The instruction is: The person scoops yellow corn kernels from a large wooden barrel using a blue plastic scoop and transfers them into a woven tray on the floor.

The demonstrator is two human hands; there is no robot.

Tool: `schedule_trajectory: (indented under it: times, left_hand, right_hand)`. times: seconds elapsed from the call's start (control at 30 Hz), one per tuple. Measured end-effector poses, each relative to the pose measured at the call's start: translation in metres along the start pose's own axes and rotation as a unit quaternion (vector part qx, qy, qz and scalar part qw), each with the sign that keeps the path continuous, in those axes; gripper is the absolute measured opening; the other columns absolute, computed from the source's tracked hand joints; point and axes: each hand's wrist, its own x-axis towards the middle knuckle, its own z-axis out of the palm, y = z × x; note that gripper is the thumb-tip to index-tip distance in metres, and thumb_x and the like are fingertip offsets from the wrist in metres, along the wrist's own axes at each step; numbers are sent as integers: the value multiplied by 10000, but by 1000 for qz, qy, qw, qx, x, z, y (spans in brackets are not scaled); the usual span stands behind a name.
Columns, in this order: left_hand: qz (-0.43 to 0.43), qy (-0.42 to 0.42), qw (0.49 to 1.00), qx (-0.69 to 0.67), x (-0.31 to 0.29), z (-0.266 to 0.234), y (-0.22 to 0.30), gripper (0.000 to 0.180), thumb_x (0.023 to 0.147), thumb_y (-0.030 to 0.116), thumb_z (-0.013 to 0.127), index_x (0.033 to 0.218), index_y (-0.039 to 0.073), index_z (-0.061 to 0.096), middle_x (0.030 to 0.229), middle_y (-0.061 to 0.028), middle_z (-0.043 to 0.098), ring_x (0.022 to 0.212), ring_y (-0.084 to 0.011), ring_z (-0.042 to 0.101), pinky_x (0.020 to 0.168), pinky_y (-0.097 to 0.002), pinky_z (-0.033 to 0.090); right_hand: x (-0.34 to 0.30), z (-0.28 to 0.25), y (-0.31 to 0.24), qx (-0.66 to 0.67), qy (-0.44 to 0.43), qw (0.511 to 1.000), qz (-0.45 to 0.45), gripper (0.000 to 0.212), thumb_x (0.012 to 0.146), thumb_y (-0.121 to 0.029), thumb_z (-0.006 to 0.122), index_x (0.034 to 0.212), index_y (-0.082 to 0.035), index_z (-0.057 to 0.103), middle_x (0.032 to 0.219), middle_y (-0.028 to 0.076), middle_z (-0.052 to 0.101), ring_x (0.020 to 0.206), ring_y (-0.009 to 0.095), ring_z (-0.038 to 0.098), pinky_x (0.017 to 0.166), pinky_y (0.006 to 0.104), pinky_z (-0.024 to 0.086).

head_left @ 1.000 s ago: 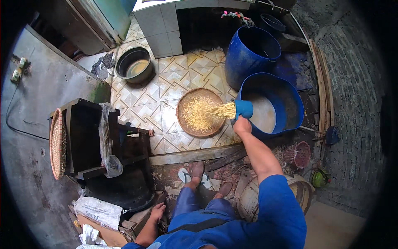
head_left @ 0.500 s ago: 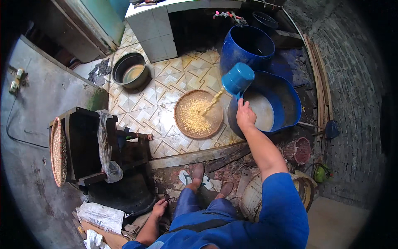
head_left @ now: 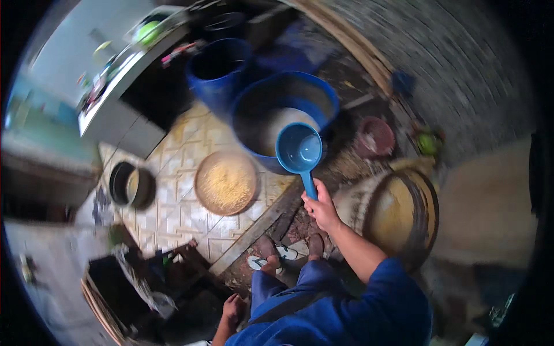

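My right hand [head_left: 321,206] is closed around the handle of a blue plastic dipper [head_left: 299,147]. The dipper is held with its mouth up over the front rim of a big blue tub [head_left: 243,128], and I see no beans in it, only a shine on its bottom. Left of the tub, a round woven tray [head_left: 199,183] lies on the tiles with pale yellow beans [head_left: 226,183] spread over it. My left hand [head_left: 234,307] hangs low beside my left leg; its fingers are loosely curled, somewhat blurred, with nothing visible in them.
A tall blue barrel [head_left: 218,86] stands behind the tub. At the left sits a dark basin [head_left: 122,184]. A large pale drum [head_left: 375,216] and a red basket [head_left: 375,137] are to my right. A raised floor edge [head_left: 245,239] runs before my feet.
The dipper was tipped, pouring yellow beans onto the tray; now it is turned mouth up and drawn back nearer to me. My view has swung to the right.
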Motion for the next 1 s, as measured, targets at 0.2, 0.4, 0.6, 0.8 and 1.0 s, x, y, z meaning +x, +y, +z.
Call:
schedule_trajectory:
  times: [0.2,0.4,0.6,0.8,1.0]
  left_hand:
    - [89,-137,920,355,47,-3,48,266,830,171,507,1052,39,568,829,-60,606,744,-178,590,648,-272,477]
    - [92,-165,909,371,31,69,110,436,802,266,572,1183,68,497,906,-18,571,827,-114,533,677,-253,424]
    - [65,-112,843,523,4,175,148,504,845,308,553,1238,16,431,1026,-32,558,857,-107,513,733,-240,406]
    - [84,-124,797,585,17,165,110,449,850,300,518,1193,13,475,1095,-76,568,1001,-169,530,829,-269,413]
    - [118,-204,653,720,26,158,104,349,886,134,430,1211,8,440,1204,-85,490,1075,-159,497,877,-239,417]
  right_hand:
    - [-85,-181,41,-165,381,903,-106,303,838,-132,525,1124,-84,438,792,12,467,675,112,442,590,261,362]
    - [-136,-362,175,-265,621,697,243,229,869,-174,461,1080,-86,477,859,65,558,758,182,522,659,329,434]
    - [-135,-490,286,-656,-8,572,492,377,817,-206,527,1161,-54,502,1120,115,547,982,265,535,786,377,445]
    - [-87,-516,267,-767,90,492,402,191,798,-137,467,838,-111,652,858,48,640,819,217,593,679,372,442]
    - [-34,-594,287,-616,385,569,385,185,807,-175,453,818,-76,610,853,89,610,789,237,584,660,378,435]
